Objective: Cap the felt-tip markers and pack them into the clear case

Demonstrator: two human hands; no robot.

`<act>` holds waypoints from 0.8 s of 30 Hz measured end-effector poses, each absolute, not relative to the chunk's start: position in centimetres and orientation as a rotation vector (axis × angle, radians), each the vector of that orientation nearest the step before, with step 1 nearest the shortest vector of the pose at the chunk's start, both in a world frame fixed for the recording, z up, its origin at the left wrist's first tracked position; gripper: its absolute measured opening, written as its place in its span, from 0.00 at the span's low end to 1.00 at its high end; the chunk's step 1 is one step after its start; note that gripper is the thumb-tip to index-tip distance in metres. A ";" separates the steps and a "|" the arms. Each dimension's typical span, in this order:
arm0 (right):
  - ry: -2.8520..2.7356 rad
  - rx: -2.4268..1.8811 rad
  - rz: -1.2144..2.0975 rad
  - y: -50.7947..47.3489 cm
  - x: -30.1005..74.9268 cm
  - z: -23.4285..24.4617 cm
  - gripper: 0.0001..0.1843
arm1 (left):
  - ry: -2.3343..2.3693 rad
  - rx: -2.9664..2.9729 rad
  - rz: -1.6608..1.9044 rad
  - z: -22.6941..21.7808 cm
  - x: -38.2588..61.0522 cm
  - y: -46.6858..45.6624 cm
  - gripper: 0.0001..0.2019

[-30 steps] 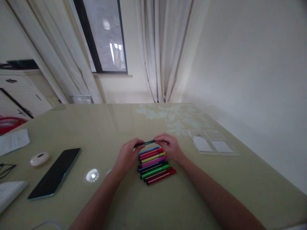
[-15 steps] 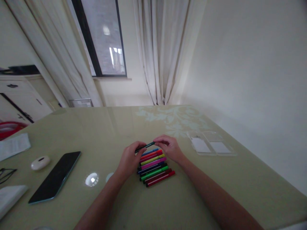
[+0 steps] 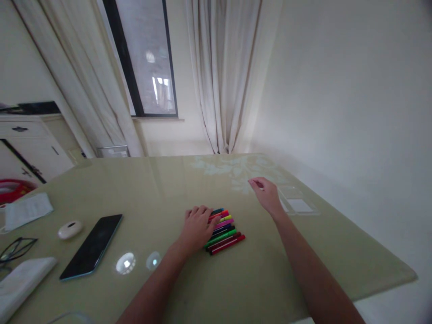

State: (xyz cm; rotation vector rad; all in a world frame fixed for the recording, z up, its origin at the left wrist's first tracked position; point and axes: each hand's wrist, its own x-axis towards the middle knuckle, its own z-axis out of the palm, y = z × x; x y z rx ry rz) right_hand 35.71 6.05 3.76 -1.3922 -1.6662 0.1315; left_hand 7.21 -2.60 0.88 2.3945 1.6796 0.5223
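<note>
The pens (image 3: 221,239) lie side by side on the table (image 3: 270,274) in a close row, the red pen (image 3: 227,245) nearest the person; each has its long axis running mostly left to right, the right end a little farther off. Well to the left of the pens lies the phone (image 3: 92,247), aslant. The left hand (image 3: 195,228) rests on the left ends of the pens, so they lie under it and out to its right; it comes in across their long axis, fingers toward the far end of the row, thumb side over the middle pens. Its fingers are somewhat spread, though I cannot tell whether they clasp any pen or merely lie on top. The right hand (image 3: 265,191) hangs beyond the pens and to their right, apart from them, fingers curled and thumb and fingertips together with nothing visible between; the pens lie nearer the person and leftward from it. The left hand is plainly the nearer one. Farther right of the pens, the case (image 3: 300,205) is partly hidden by the right hand and wrist.
</note>
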 end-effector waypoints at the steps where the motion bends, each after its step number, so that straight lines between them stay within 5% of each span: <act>1: -1.669 -1.506 0.071 6.0 37.4 3.5 0.17 | 1.684 2.406 0.522 0.9 7.7 -3.1 0.26; 8: -1.840 -2.159 -0.152 2.5 46.9 0.4 0.22 | 1.671 2.441 0.408 -0.4 10.6 -5.5 0.55; 24: -2.091 -2.102 -0.033 2.5 35.7 1.4 0.14 | 1.895 2.413 0.371 -2.1 5.9 -0.6 0.46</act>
